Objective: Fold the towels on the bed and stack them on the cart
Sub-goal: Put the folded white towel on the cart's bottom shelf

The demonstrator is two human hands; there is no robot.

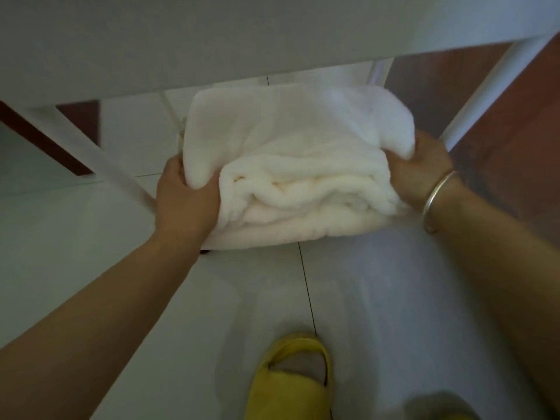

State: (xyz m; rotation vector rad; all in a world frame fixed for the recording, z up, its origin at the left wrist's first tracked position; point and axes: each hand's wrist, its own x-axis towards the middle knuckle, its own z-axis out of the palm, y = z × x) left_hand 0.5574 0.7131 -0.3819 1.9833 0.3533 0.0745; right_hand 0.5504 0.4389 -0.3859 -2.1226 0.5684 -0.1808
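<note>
Folded towels (291, 165): white, thick bundle of several layers, the top layer smooth, loose rumpled folds showing at the near edge. Held at mid-frame between both hands, below the cart top (212, 40) and between its two white posts. Cannot tell whether the bundle rests on a lower shelf or hangs in the grip.

Left hand (185, 195): clamped on the bundle's left near corner, back of hand up, fingers curled in under the top layer.

Right hand (421, 174): grips the right near corner the same way, fingers curled into the cloth. Silver bangle (436, 195) on that wrist. Both forearms bare, reaching forward.

Cart: flat white panel across the upper frame; left post (100, 159) slants toward the left hand, right post (491, 86) runs just behind the right hand.

Surroundings: white tiled floor (75, 237) with dark grout lines under the bundle. Brown wood surface (500, 153) to the right, beyond the right post. Yellow slipper (291, 386) on a foot at the bottom edge.
</note>
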